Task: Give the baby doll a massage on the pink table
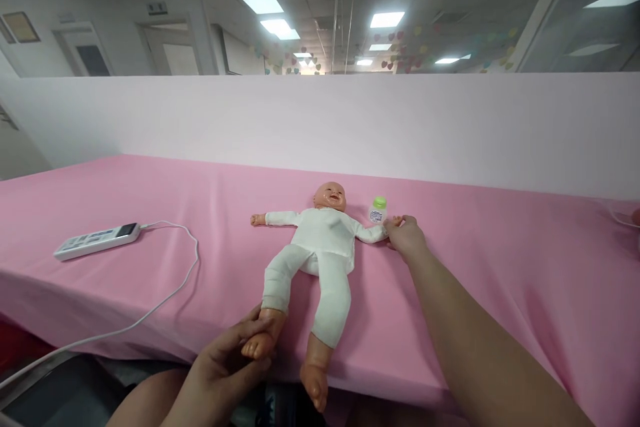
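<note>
A baby doll (pixel 323 233) in a white suit lies on its back on the pink-covered table (pixel 220 207), its head away from me. My left hand (pixel 230 353) is wrapped round the doll's foot on the left side, near the table's front edge. With its fingers closed, my right hand (pixel 406 235) holds the doll's hand on the right side. Just behind that arm stands a small jar (pixel 378 211) with a green lid, close to my right fingertips. The doll's other foot hangs over the front edge, untouched.
A white power strip (pixel 97 241) lies at the left, its cable (pixel 170 293) curving down over the front edge. Behind the table runs a white partition (pixel 320 120) with glass above. Part of another person's hand (pixel 636 217) shows at the far right edge.
</note>
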Demonstrator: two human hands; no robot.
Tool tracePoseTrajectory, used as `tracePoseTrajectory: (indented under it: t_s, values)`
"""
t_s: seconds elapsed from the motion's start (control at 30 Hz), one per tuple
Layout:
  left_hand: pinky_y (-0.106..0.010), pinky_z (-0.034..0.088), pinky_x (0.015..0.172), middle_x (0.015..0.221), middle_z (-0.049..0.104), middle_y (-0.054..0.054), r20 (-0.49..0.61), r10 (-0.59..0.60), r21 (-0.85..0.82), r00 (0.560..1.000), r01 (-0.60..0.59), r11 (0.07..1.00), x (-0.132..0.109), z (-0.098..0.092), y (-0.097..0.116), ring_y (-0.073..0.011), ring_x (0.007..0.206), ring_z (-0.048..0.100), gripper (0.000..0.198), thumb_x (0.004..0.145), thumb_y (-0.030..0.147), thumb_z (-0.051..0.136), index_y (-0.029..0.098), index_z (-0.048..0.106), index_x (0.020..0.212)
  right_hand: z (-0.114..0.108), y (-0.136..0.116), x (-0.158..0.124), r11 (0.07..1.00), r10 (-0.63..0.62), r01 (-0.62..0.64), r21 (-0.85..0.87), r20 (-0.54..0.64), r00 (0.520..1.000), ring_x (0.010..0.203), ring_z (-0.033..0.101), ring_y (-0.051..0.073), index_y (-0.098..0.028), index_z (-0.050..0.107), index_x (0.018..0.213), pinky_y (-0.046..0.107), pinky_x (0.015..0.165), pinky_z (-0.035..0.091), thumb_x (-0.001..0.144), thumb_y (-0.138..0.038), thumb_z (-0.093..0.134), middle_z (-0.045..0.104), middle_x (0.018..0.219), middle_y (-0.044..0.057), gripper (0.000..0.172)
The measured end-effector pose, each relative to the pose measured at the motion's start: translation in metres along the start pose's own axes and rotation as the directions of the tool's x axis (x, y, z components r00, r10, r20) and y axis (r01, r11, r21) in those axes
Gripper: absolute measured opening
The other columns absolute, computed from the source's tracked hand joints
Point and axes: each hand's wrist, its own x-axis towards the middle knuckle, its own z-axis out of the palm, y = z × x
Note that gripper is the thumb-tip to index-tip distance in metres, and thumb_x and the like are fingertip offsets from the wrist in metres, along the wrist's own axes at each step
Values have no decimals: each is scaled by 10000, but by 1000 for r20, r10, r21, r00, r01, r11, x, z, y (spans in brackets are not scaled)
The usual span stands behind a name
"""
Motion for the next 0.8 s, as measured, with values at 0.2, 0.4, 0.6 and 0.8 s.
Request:
tracePoseTrajectory:
  t_s: [0.2,0.4,0.6,0.8]
  values:
    - [-539,463,1146,1417,673,-113,79,97,30,992,-100,995,21,2,31,-395,1423,517,484,698,446,907,280,817,1144,9,-47,-39,968,-124,124,220,-16,992,863,744,252,-239,499,1430,381,755,617,874,-490,658,761,1112,93,630]
    - [-447,547,1024,1032,745,-73,157,158,-57,975,-151,987,53,31,65,-252,1034,698,451,747,338,880,222,791,1173,19,-90,-89,868,-488,469,161,107,867,951,725,242,-290,534,1432,400,842,585,862,-374,691,760,1163,52,597]
    - [-316,538,800,796,615,14,258,113,-163,959,-72,984,89,55,78,-140,787,588,448,724,199,857,217,769,1163,23,-91,-91,670,-694,742,-19,337,636,1043,665,267,-290,736,1087,443,978,497,847,-161,636,771,1070,28,290]
    - [-372,567,853,826,655,-8,261,175,-107,949,-152,983,76,45,76,-175,822,632,377,766,246,842,228,774,1137,20,-92,-92,689,-693,722,59,344,633,1004,666,243,-293,758,1001,432,983,501,873,-194,648,771,992,13,196]
